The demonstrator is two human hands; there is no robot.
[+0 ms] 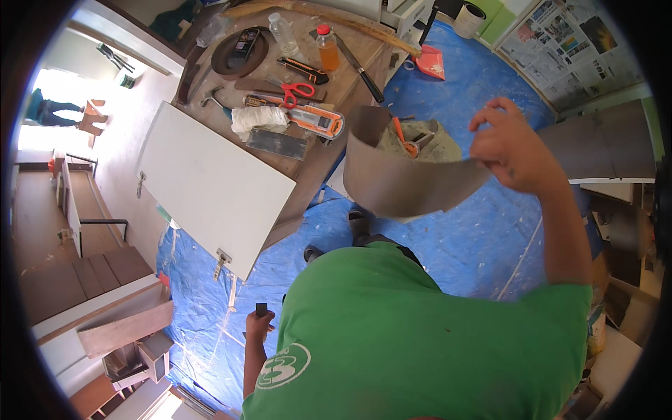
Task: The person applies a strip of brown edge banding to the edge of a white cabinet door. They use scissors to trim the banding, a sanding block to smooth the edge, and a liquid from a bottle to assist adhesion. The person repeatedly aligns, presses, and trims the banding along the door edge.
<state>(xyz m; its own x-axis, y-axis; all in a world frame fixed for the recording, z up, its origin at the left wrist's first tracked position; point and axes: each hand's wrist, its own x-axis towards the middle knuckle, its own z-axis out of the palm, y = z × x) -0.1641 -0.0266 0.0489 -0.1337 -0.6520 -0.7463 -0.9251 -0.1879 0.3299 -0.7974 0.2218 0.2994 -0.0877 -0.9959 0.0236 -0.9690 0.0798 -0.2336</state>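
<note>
My left hand (258,323), low at the left beside my green shirt, is closed on a small dark strip (262,309). At the right, my right hand (509,147) has curled fingers, the lower ones pinching the edge of a curved brown sheet (381,185). Inside that curve are an orange-handled tool (402,140) and grey material. The nearby worktable holds red scissors (297,94), a large orange-and-grey cutter (318,120), white cord (255,119), a hammer (212,96), a metal scraper (276,143), bottles (327,52) and a coiled brown band (227,66).
A white panel (210,189) with hinges leans on the table. A blue tarp (500,231) covers the floor, with a red dustpan (430,63) behind. Brown sheeting (598,147) lies at the right, furniture parts (91,280) at the left. Another person's legs (56,112) show upper left.
</note>
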